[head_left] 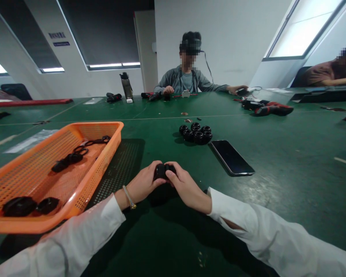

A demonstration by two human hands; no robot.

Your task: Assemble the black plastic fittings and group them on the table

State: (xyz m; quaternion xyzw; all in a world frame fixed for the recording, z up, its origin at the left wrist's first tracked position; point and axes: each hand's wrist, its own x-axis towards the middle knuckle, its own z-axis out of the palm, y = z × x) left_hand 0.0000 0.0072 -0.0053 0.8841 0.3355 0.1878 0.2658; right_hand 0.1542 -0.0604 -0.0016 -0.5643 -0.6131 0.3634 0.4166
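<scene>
Between my two hands, just above the green table (167,246), is a small black ribbed part (160,172) that looks like a plastic fitting. My left hand (145,179) grips its left side, thumb and fingers wrapped round it. On its right end my right hand (184,182) is closed, with the thumb lying across the front. Fingers hide much of the part, so I cannot tell whether it is one piece or two. Beyond my hands stands a cluster of several round black rings or caps (198,137), grouped close together.
To my left, an orange basket (119,132) holds several black parts (47,205). A phone (232,157) lies right of the cluster. Across the table a person (187,79) sits near a bottle (127,86) and a red-and-black power tool (272,109). Another person leans at far right.
</scene>
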